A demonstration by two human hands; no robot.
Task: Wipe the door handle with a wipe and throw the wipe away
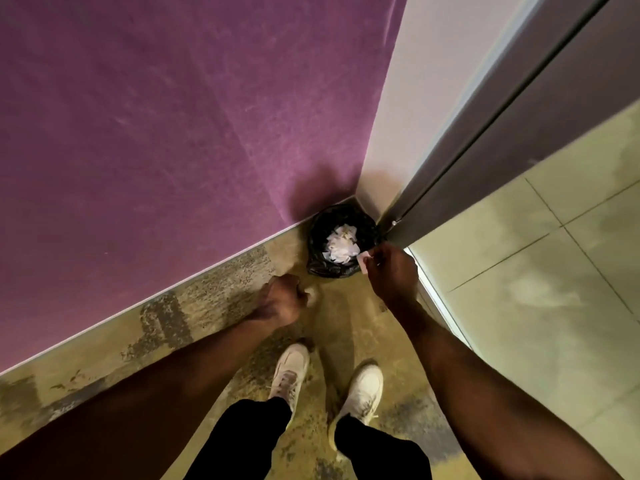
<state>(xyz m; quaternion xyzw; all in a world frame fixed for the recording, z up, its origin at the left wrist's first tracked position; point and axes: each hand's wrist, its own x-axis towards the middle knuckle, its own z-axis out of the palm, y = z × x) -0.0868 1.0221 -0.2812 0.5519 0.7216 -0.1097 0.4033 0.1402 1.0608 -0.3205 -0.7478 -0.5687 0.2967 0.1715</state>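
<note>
my right hand (393,271) pinched a small pale wipe (364,262) between fingertips, held just over the near rim of the black-lined bin (317,237). the bin stood in the corner between the purple wall (173,116) and the door frame (398,133), white crumpled paper (341,245) inside. my left hand (282,299) was curled into a loose fist, gripping nothing visible.

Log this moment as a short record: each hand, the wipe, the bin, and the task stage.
right hand: pinches wipe at the near rim of the bin
left hand: closed in a fist above the floor, nothing visible in it
bin: black liner, in the corner by the purple wall, white crumpled waste inside
door handle: out of view
stage: wipe not yet dropped
</note>
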